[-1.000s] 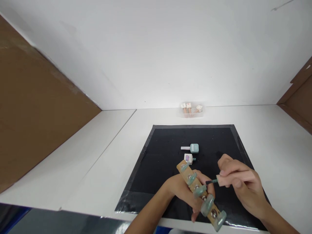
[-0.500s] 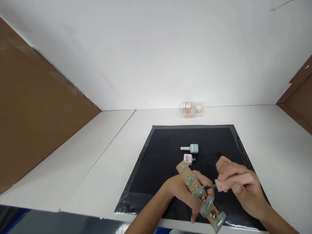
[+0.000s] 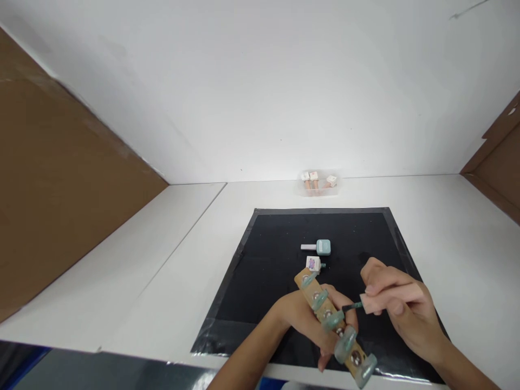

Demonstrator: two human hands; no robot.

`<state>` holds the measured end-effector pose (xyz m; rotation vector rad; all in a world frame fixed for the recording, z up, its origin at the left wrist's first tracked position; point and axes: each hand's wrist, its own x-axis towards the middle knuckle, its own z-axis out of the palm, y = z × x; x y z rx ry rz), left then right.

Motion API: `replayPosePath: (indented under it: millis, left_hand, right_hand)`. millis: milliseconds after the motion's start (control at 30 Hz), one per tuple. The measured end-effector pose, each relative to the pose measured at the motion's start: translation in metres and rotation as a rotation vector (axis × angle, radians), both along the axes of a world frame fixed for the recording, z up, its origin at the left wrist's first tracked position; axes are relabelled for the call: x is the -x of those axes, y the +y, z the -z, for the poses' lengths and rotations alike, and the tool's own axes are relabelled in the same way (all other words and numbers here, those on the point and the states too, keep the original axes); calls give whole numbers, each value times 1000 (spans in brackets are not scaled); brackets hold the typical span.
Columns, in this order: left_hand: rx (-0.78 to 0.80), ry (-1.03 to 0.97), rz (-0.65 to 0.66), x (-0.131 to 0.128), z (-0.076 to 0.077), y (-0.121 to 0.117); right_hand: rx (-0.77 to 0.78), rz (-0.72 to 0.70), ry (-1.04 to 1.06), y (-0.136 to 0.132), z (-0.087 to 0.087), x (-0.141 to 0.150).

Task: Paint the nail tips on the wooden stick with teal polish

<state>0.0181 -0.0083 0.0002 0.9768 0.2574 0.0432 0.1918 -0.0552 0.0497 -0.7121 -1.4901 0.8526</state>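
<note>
My left hand (image 3: 306, 319) is closed round a wooden strip (image 3: 331, 325) that carries several pale green false nails. My right hand (image 3: 400, 314) pinches a pink nail polish brush cap (image 3: 379, 302); its dark brush tip (image 3: 352, 307) touches a nail near the middle of the strip. Both hands hover over the near part of a black mat (image 3: 276, 271). On the mat beyond them lie a pale green polish bottle (image 3: 319, 247) on its side and a small open bottle with a purple label (image 3: 313, 264).
A clear small tray with three more polish bottles (image 3: 319, 181) sits at the back of the white table, by the white wall. Brown cardboard panels stand at the far left (image 3: 60, 189) and far right. The table's front edge runs just below my wrists.
The brush dipped down to a nail and has risen slightly again, staying on the strip's middle nail. My left hand and the strip have hardly moved.
</note>
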Motion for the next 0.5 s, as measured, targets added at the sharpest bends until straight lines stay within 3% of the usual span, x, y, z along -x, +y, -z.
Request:
replayPosePath:
  millis: [500]
  left_hand:
    - [16, -48, 13, 1, 2, 1]
  right_hand:
    - [-18, -1, -33, 0, 0, -2]
